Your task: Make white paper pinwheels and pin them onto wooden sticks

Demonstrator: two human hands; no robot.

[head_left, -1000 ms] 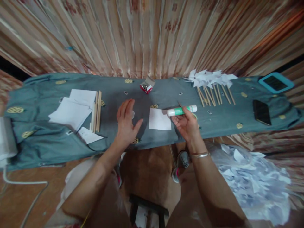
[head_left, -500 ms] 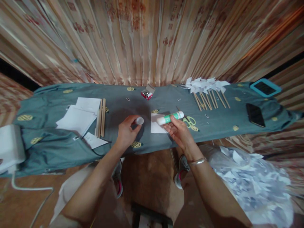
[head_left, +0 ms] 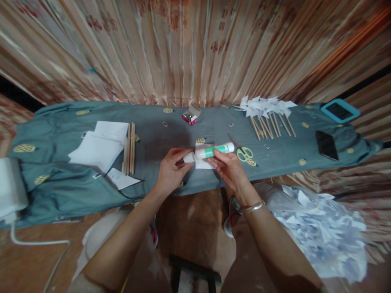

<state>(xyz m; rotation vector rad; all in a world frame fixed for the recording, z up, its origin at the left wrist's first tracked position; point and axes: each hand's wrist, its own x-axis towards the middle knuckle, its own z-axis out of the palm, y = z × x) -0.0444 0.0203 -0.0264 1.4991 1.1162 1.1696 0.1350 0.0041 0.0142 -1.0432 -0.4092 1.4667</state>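
Between the fingers of my left hand (head_left: 171,171) is a white glue stick cap (head_left: 189,157), its open end turned to the right. My right hand (head_left: 228,169) grips a green and white glue stick (head_left: 214,151), lying nearly level with its uncapped end toward the cap. Cap and stick are very close; whether they touch I cannot tell. Beneath the glue stick a white paper square (head_left: 203,164) lies on the cloth, partly hidden. Green-handled scissors (head_left: 244,153) rest just right of the glue stick.
White paper sheets (head_left: 102,152) and several wooden sticks (head_left: 132,148) lie at left. A small red box (head_left: 190,116) stands at the back. Paper pinwheels on sticks (head_left: 265,110), a phone (head_left: 326,145) and a blue-framed tablet (head_left: 340,110) are at right. A bag of paper pieces (head_left: 320,232) sits below.
My left hand has moved right with the cap, bringing it up to the glue stick's end. My right hand and the glue stick have shifted slightly left.
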